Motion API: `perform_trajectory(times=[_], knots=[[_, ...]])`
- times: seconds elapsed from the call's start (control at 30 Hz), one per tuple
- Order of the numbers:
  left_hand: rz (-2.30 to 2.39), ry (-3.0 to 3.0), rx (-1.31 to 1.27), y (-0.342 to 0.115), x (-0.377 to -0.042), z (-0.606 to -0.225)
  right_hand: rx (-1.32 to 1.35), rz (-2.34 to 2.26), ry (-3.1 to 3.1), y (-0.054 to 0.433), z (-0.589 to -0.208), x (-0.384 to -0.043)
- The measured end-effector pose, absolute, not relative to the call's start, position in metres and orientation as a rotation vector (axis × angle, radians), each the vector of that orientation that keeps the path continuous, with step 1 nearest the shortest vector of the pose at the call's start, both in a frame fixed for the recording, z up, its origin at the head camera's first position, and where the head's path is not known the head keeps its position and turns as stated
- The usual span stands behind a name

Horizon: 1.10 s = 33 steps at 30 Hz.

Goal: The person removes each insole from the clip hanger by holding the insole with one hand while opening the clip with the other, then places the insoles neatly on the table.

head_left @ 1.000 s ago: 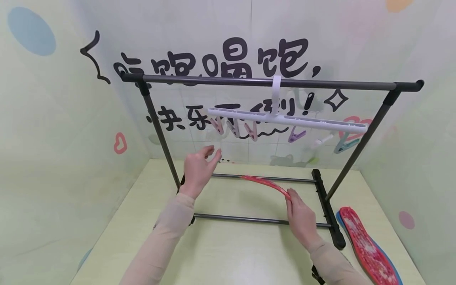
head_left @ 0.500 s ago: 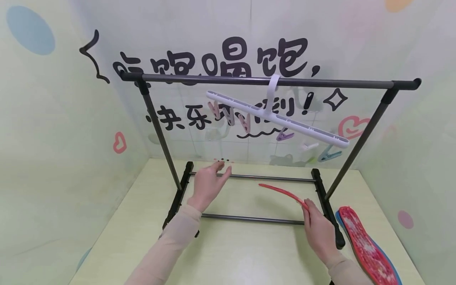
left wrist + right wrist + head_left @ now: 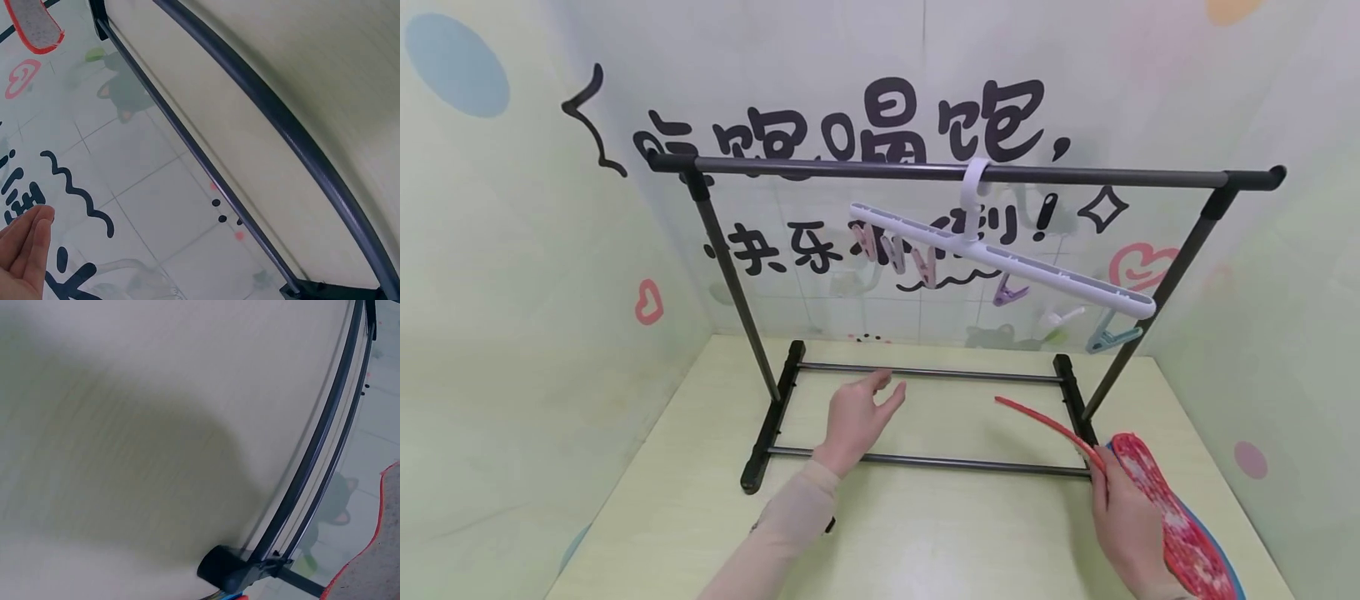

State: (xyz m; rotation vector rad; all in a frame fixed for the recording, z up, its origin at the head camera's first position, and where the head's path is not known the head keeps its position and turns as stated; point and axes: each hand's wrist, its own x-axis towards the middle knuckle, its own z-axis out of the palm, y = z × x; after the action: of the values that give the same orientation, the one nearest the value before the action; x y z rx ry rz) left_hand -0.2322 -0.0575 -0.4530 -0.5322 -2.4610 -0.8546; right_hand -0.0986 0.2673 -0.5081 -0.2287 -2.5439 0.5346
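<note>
My right hand [image 3: 1127,521] grips a red-edged insole [image 3: 1051,422] at its near end. The head view shows it edge-on as a thin red strip; its grey underside appears in the right wrist view [image 3: 372,550] and at the top left of the left wrist view [image 3: 37,25]. My left hand [image 3: 857,417] hovers over the rack's base, holding nothing, thumb and fingertips apart. A lilac hanger [image 3: 1037,268] hangs tilted from the rack's top bar [image 3: 820,169], right end lower. Several clothespins [image 3: 926,267] dangle beneath it.
A stack of red-and-white patterned insoles [image 3: 1195,542] with a blue edge lies on the table at the right, partly behind my right hand. The black rack's side posts [image 3: 730,275] and lower crossbars [image 3: 955,461] frame the work area. A printed wall stands behind.
My right hand has moved right and towards me with the insole. My left hand has lowered and shifted right. The hanger has swung from nearly level to tilted, its right end lower.
</note>
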Motion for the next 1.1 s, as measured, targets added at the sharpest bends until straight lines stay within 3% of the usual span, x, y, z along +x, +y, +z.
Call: perform_trajectory(times=[0.37, 0.6, 1.1], knots=[[-0.96, -2.485, -0.532, -0.042, -0.214, -0.474, -0.412, 0.476, -2.515, 0.301, -0.512, -0.072], [-0.993, -2.552, -0.591, -0.027, -0.201, -0.487, -0.706, 0.521, -2.557, 0.317, -0.51, -0.057], [-1.067, -2.563, -0.617, -0.005, -0.181, -0.506, -0.846, 0.429, -2.553, 0.358, -0.508, -0.049]])
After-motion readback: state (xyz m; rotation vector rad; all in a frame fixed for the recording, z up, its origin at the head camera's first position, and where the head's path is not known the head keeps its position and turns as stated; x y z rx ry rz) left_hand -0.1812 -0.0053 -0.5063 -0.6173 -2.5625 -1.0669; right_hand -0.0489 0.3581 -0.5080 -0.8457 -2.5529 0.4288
